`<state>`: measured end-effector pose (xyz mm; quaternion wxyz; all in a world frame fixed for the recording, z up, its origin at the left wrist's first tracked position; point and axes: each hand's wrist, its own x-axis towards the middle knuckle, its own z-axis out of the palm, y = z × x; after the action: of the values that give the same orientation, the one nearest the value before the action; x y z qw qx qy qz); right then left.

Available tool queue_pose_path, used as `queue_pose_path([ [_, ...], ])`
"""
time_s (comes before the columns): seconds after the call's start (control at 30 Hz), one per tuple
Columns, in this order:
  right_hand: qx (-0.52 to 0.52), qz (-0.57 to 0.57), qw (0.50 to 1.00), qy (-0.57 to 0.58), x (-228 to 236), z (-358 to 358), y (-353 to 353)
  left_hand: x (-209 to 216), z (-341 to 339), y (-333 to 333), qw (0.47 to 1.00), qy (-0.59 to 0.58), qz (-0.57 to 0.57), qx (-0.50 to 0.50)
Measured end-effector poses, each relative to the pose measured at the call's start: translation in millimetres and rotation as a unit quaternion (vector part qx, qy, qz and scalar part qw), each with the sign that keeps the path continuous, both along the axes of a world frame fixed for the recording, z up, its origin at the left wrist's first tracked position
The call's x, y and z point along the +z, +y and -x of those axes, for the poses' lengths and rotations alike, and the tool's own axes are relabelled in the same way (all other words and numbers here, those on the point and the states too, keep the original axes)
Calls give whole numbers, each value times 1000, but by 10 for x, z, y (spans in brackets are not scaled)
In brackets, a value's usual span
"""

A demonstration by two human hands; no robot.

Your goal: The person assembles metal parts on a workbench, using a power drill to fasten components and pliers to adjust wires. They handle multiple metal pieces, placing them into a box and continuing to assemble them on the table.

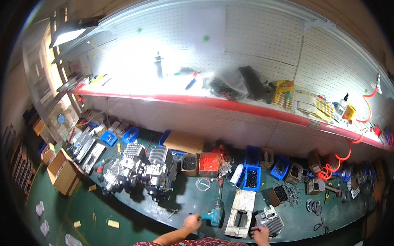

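Teal and black, a cordless power driver lies at the near edge of the green desk, its long bit pointing away toward the far bins. The left hand sits just beside its grip, fingers curled at the handle end; whether they truly clasp it is too small to tell. The right hand rests at the near right, touching the corner of a ribbed grey metal part; its fingers seem bent, but their grasp cannot be made out. Between the hands stands a worn white rectangular block with dark openings. Further left sits a silver engine, its near side in shadow. Only the patterned red sleeves show at the lower edge, which cuts the forearms off. Blue bins of dark small parts line the far side.
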<state>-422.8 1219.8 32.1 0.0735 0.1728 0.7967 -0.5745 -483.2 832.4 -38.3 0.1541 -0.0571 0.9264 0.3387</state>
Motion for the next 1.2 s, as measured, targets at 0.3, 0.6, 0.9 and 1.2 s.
queue_pose_path([
  [0.3,86,9,996,21,-73,304,-95,-484,-2092,-1127,941,-203,74,260],
  [0.6,62,69,996,20,-263,381,-99,-203,-2427,-916,936,-161,60,308],
  [0.9,67,68,995,-11,-356,493,-479,157,-1279,-1145,968,-3,-59,244],
  [1.2,-99,63,990,-82,-341,478,-1710,-184,-1433,-2783,975,-124,7,182],
])
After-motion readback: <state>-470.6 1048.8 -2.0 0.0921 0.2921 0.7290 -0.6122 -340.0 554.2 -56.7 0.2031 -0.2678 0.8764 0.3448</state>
